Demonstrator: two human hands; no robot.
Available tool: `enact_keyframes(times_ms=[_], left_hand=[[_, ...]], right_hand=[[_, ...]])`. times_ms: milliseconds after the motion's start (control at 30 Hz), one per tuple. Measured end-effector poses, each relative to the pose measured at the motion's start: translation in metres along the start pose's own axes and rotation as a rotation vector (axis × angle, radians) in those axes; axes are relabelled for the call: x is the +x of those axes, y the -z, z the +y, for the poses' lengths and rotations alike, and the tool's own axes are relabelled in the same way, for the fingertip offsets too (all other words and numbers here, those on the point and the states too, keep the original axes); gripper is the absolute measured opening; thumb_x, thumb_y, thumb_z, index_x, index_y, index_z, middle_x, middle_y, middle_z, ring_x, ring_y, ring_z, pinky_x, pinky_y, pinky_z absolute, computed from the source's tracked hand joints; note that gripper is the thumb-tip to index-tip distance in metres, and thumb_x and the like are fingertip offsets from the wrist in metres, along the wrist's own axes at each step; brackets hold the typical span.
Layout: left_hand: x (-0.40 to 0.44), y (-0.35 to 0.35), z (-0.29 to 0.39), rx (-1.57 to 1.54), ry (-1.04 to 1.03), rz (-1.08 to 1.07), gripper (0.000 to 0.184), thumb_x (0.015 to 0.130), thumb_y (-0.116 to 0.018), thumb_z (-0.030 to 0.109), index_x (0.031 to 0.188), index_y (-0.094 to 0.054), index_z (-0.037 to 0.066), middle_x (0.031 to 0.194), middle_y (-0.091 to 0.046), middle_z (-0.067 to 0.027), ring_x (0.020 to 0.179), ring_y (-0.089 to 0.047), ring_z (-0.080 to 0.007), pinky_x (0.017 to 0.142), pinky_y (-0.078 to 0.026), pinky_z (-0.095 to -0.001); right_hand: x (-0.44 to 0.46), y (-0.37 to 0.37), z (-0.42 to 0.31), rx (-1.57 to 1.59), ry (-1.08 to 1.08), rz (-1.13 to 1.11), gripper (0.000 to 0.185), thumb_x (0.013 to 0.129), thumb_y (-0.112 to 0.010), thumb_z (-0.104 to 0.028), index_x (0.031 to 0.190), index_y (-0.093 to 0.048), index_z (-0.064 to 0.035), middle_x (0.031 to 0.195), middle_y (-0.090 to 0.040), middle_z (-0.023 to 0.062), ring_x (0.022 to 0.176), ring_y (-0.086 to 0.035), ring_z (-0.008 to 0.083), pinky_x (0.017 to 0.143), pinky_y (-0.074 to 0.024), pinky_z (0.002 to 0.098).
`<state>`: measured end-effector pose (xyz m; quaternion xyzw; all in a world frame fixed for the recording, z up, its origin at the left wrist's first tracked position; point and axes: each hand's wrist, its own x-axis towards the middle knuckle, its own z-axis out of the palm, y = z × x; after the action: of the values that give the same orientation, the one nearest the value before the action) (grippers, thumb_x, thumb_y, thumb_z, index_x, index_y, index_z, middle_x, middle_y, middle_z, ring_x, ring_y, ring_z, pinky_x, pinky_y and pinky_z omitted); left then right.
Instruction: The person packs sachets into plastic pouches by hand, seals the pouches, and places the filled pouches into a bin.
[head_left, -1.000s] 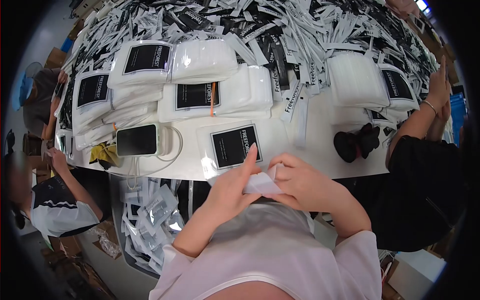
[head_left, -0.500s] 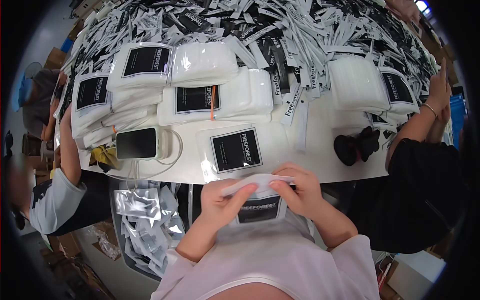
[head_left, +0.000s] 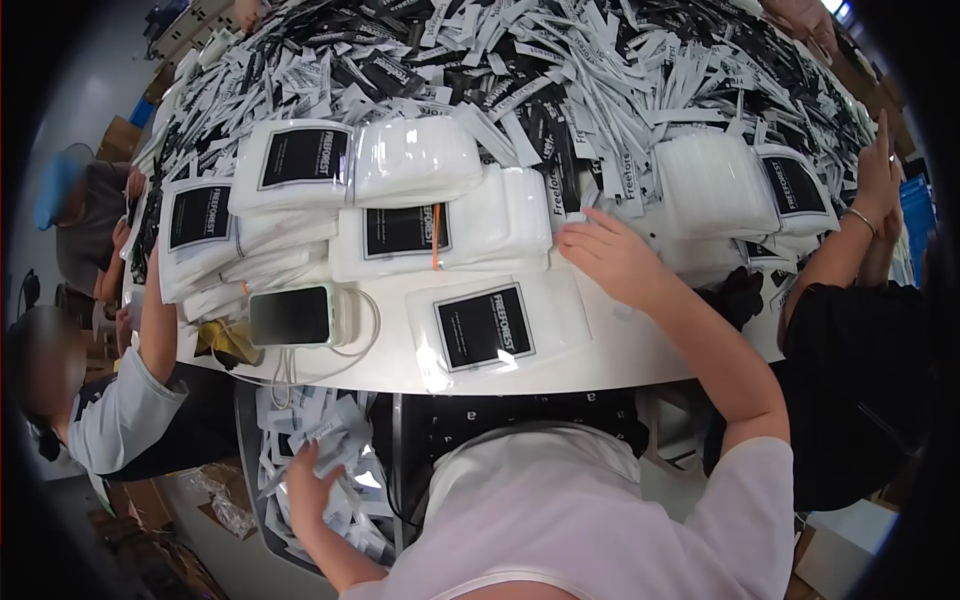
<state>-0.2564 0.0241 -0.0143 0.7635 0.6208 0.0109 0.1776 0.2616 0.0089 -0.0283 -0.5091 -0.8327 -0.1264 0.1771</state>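
Note:
My left hand (head_left: 312,487) is low at the left, its fingers spread over a grey bin (head_left: 250,470). Beneath and beside it lie filled pouches (head_left: 340,425), loosely heaped. On the white table my right hand (head_left: 615,258) stretches forward, fingers extended. Its fingertips reach the near edge of a big heap of black and white stick packets (head_left: 610,140); whether they touch one is hard to make out. Between my arms, flat near the table edge, lies a clear-white bag (head_left: 550,320) with a black FREEFOREST label.
Banded stacks of labelled bags (head_left: 420,160) stand left of my right hand, another stack (head_left: 710,180) to its right. A phone (head_left: 290,316) with a looped cable (head_left: 370,305) and a yellow cloth (head_left: 228,342) lie at the left. Co-workers sit on both sides.
Both hands held a labelled bag before my chest. They have parted: the left went down left to the bin, the right went forward to the stick packets. That bag has left my hands.

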Motion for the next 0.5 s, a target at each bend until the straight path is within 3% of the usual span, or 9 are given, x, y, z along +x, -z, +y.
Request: enact_keyframes(times_ms=[33, 100, 200, 300, 400, 433, 500], left_hand=[[-0.003, -0.009, 0.002, 0.137, -0.081, 0.088, 0.038, 0.073, -0.069, 0.012, 0.108, -0.059, -0.002, 0.101, -0.063, -0.0175, 0.095, -0.060, -0.0309, 0.082, -0.044, -0.0334], [0.001, -0.007, 0.037, -0.132, -0.056, 0.059, 0.041, 0.074, -0.068, 0.011, 0.111, -0.057, -0.001, 0.106, -0.061, -0.0181, 0.098, -0.058, -0.0308, 0.085, -0.043, -0.0335], [0.019, -0.007, 0.086, -0.373, -0.146, -0.017, 0.036, 0.074, -0.067, 0.010, 0.108, -0.058, -0.002, 0.103, -0.061, -0.0177, 0.096, -0.058, -0.0320, 0.084, -0.044, -0.0342], [0.036, -0.016, 0.133, -0.438, -0.433, -0.016, 0.031, 0.074, -0.066, 0.008, 0.103, -0.060, -0.001, 0.097, -0.062, -0.0157, 0.092, -0.058, -0.0318, 0.081, -0.045, -0.0355], [0.044, -0.029, 0.172, -0.457, -0.792, -0.021, 0.031, 0.074, -0.067, 0.008, 0.103, -0.060, 0.001, 0.102, -0.061, -0.0146, 0.097, -0.057, -0.0312, 0.081, -0.046, -0.0372], [0.048, -0.038, 0.185, -0.467, -0.825, -0.001, 0.032, 0.075, -0.066, 0.010, 0.106, -0.059, 0.002, 0.108, -0.058, -0.0146, 0.103, -0.054, -0.0309, 0.085, -0.044, -0.0384], [0.057, -0.055, 0.213, -0.435, -0.843, 0.030, 0.035, 0.077, -0.065, 0.014, 0.110, -0.058, 0.004, 0.116, -0.054, -0.0143, 0.112, -0.049, -0.0303, 0.091, -0.040, -0.0405]], right_hand=[[0.005, 0.000, 0.001, 0.077, -0.103, 0.114, 0.017, 0.078, -0.055, -0.012, 0.092, -0.059, -0.0046, 0.102, -0.059, 0.0077, 0.089, -0.057, 0.0243, 0.078, -0.0449, 0.0390], [0.015, 0.004, 0.000, 0.241, -0.298, 0.323, 0.016, 0.081, -0.057, -0.017, 0.090, -0.058, -0.0038, 0.097, -0.060, 0.0100, 0.083, -0.059, 0.0263, 0.072, -0.0474, 0.0396], [0.067, 0.011, 0.026, 0.115, -0.799, 0.268, 0.021, 0.081, -0.060, -0.024, 0.084, -0.057, -0.0029, 0.087, -0.061, 0.0109, 0.079, -0.062, 0.0276, 0.065, -0.0502, 0.0373], [0.088, -0.011, 0.047, -0.155, -1.027, -0.138, 0.024, 0.081, -0.060, -0.027, 0.085, -0.056, -0.0031, 0.089, -0.061, 0.0143, 0.082, -0.061, 0.0300, 0.066, -0.0492, 0.0384], [0.083, -0.025, 0.058, 0.006, -1.033, -0.041, 0.026, 0.082, -0.058, -0.027, 0.089, -0.055, -0.0027, 0.086, -0.061, 0.0143, 0.081, -0.061, 0.0301, 0.065, -0.0481, 0.0404], [0.082, -0.021, 0.058, 0.058, -1.046, -0.035, 0.022, 0.084, -0.054, -0.023, 0.090, -0.053, -0.0017, 0.086, -0.062, 0.0137, 0.077, -0.062, 0.0286, 0.063, -0.0481, 0.0385], [0.086, 0.007, 0.038, 0.357, -0.994, 0.310, 0.016, 0.084, -0.055, -0.017, 0.089, -0.052, -0.0018, 0.084, -0.061, 0.0128, 0.073, -0.062, 0.0270, 0.060, -0.0481, 0.0359]])
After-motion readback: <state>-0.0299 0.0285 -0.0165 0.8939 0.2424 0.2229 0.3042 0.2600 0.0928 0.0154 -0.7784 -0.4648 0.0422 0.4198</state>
